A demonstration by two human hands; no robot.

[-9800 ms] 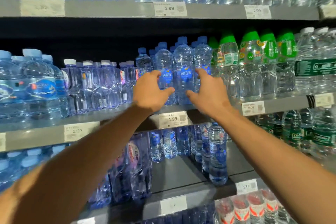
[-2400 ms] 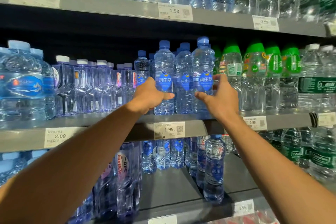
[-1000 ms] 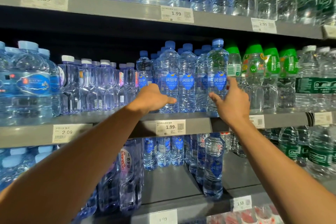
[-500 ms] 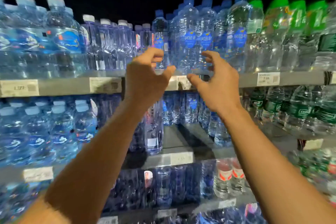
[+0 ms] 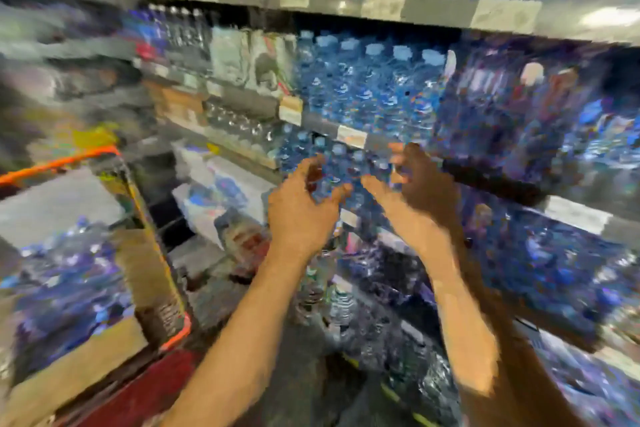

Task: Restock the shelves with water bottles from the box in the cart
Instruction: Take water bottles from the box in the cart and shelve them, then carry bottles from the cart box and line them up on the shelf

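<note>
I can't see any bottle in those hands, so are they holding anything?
Nothing. Both the left hand and the right hand are empty, fingers spread, in the air in front of the shelves. The picture is very blurry, though.

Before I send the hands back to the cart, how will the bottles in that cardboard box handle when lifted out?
Bottles in the box look full and clear-plastic, so probably heavy for their size and slippery. Likely rigid enough for empty hands, left and right.
</note>
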